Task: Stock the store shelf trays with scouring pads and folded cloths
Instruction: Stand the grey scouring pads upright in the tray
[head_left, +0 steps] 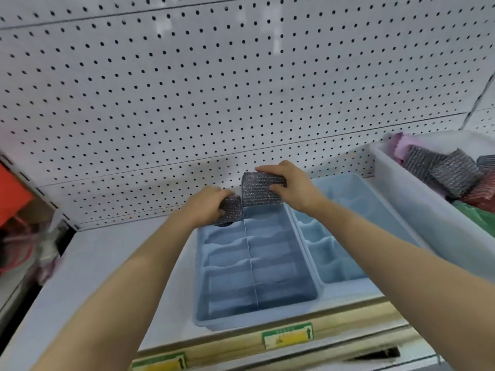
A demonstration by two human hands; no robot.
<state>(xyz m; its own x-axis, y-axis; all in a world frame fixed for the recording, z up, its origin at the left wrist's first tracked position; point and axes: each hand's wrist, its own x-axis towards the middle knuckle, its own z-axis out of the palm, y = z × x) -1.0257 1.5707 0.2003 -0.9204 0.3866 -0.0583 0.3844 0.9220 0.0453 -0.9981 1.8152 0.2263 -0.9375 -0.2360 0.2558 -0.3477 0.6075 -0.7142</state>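
A blue divided tray [305, 266] with several slots lies on the white shelf in front of me. My left hand [206, 206] grips a dark grey scouring pad [231, 211] at the tray's far left corner slot. My right hand [290, 184] holds a second grey scouring pad [258, 192] upright above the tray's far right corner. The two pads almost touch. A lighter blue divided tray [356, 188] sits right beside it, its slots holding nothing I can see.
A translucent white bin [417, 210] at the right holds several grey, pink, red and green pads and cloths [450, 172]. White pegboard [214, 89] backs the shelf. Yellow-green price labels [288, 336] line the shelf's front edge. Red goods [13, 188] sit at far left.
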